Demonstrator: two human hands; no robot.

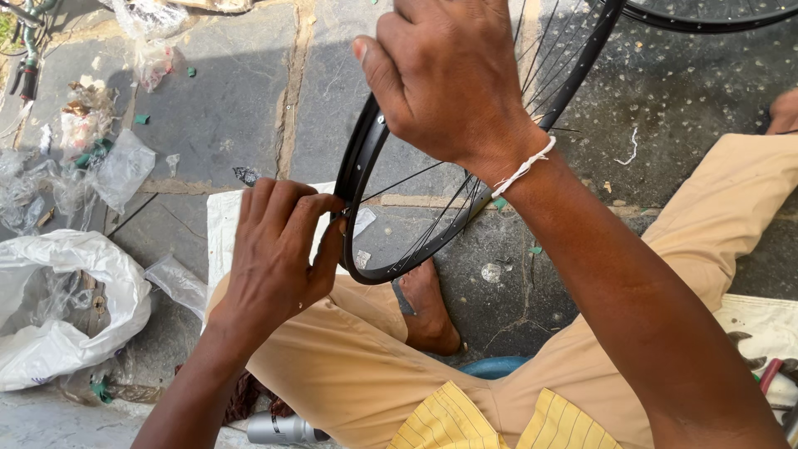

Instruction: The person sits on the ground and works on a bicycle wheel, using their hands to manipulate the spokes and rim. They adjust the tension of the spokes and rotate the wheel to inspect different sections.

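Nearest the camera sat a yellow striped shirt hem and tan trousers, the person cross-legged on the stone paving with a bare foot tucked under the work. Just above the knee, the left hand had its fingers bunched and pinched closed against the inner edge of a black bicycle wheel rim, seemingly on a small fitting where a spoke meets the rim, though the part itself was hidden by the fingertips. The rim stood nearly upright between the legs, its lowest arc just beside the foot and over a white cloth. Higher up, the right hand, a white thread tied at its wrist, curled over the rim's upper arc, thumb on the outer face and fingers wrapped behind it, steadying it. Thin wire spokes fanned across the opening. The rim looked light and stiff, smooth enough to slip in a loose grasp; the spokes seemed springy and easily bent, so the rim's edge was probably the sound place to hold it. Farther left lay crumpled clear and white plastic bags, and a second wheel's arc crossed the top right corner.
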